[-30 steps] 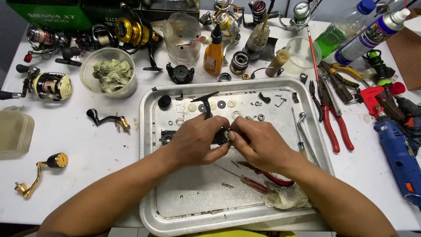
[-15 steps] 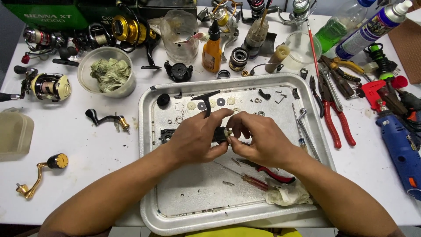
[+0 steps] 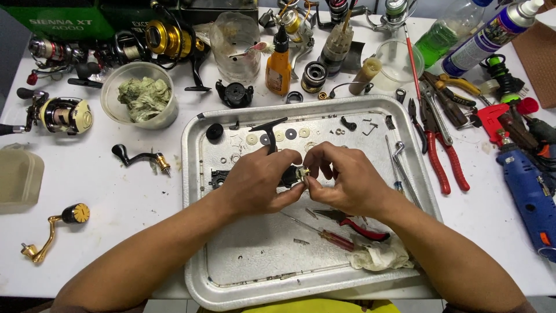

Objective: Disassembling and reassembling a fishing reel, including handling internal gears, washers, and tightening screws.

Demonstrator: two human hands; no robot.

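Observation:
Over the middle of a metal tray (image 3: 202, 272), both hands meet around a small black reel part (image 3: 288, 177). My left hand (image 3: 255, 182) grips the black part from the left. My right hand (image 3: 341, 179) pinches a tiny brass-coloured piece (image 3: 303, 172) at its right end. Several washers (image 3: 278, 136), a black T-shaped handle (image 3: 269, 128), screws and other small black parts lie on the tray beyond the hands. A red-handled screwdriver (image 3: 330, 237), red-handled pliers (image 3: 362, 227) and a crumpled rag (image 3: 379, 258) lie on the tray below my right hand.
A bowl with a dirty rag (image 3: 141, 101), an orange oil bottle (image 3: 278, 64), fishing reels (image 3: 61, 113) and crank handles (image 3: 139, 156) stand left and behind. Red pliers (image 3: 443, 156), spray can (image 3: 492, 35), green bottle (image 3: 443, 35) and blue rotary tool (image 3: 530, 191) crowd the right.
The hands have stayed over the tray's middle. My right fingers have shifted slightly on the small piece at the black part's end.

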